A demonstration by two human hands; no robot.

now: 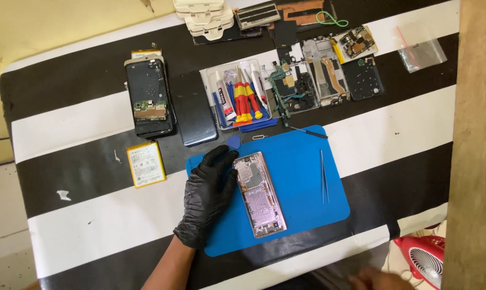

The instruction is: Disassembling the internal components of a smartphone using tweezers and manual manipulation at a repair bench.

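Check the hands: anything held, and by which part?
Left hand, gloved, steadies the opened phone by its left long edge on the blue mat. Right hand holds nothing visible.

Phone repair workbench, informal workshop setting. A blue work mat (302,182) is lying at centre on a black-and-white striped table cover (81,123); a tray of screwdrivers (242,96) is sitting at 12 o'clock, stripped phone frames and circuit boards (329,70) are spreading toward 1 o'clock, and a loose yellow battery (146,164) is resting at 9 o'clock.

Opened phone (259,194) on mat (302,177), tweezers (324,176) to its right; battery (146,164) left of mat; tool tray (238,96) behind mat on bench (76,123).
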